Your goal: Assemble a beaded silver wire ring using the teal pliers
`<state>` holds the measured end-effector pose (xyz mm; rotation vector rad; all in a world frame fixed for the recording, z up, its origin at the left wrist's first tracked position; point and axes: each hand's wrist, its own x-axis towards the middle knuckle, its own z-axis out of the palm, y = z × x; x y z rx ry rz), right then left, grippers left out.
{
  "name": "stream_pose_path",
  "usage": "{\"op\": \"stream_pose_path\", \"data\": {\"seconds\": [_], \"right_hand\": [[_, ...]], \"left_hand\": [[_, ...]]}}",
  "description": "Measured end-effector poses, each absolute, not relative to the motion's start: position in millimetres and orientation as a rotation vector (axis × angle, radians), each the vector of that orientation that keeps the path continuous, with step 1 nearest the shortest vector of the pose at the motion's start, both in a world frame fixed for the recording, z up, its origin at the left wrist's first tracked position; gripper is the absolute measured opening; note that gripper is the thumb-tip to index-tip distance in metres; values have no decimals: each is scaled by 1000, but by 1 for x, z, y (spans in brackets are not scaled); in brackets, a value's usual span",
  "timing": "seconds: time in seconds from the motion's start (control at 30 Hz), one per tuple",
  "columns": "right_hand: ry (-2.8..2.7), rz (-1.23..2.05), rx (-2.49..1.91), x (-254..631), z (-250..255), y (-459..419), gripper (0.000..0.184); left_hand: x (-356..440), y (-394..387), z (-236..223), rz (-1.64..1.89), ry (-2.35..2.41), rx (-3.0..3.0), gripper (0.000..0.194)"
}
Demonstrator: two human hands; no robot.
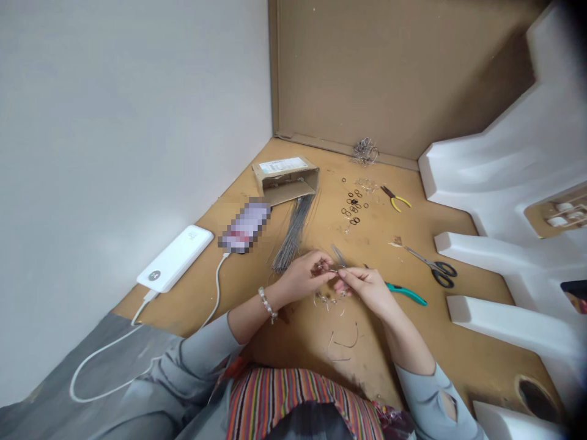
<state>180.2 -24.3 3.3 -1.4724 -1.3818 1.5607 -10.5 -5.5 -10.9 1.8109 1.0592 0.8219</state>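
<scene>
My left hand (306, 276) and my right hand (364, 287) meet over the brown work surface (458, 330), fingers pinched together on a thin piece of wire (331, 267) between them. My right hand also grips teal-handled pliers (408, 294), whose jaws point toward my left fingers. Small bent wire pieces (331, 300) lie just under the hands. A bundle of straight grey wires (293, 232) lies beyond my left hand, spilling from a small cardboard box (284, 177).
Scissors (433, 267) and yellow-handled pliers (395, 198) lie to the right, small dark rings (353, 208) and a tangle of wire (365, 151) farther back. A phone (245, 226) and white power bank (177, 258) sit at left. White foam blocks (504, 183) line the right side.
</scene>
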Motion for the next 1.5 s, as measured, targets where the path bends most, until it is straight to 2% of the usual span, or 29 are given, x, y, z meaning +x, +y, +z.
{"op": "stream_pose_path", "data": {"seconds": [0.2, 0.33, 0.5, 0.83, 1.2, 1.5], "right_hand": [[-1370, 1645, -1369, 177, 3, -27, 33], [-1217, 1666, -1257, 180, 0, -27, 51], [-1119, 1616, -1326, 183, -4, -27, 36], [-1114, 1657, -1365, 177, -1, -30, 36], [-1121, 1633, -1402, 176, 0, -30, 36], [-1121, 1691, -1385, 176, 2, -31, 36]], "left_hand": [[-10, -4, -6, 847, 1047, 1849, 16], [-11, -3, -10, 927, 1105, 1660, 18], [-11, -2, -12, 906, 1110, 1592, 20], [-9, -4, -6, 750, 1015, 1495, 19], [-8, -3, -10, 637, 1001, 1412, 9], [-9, 0, -5, 641, 940, 1112, 13]]}}
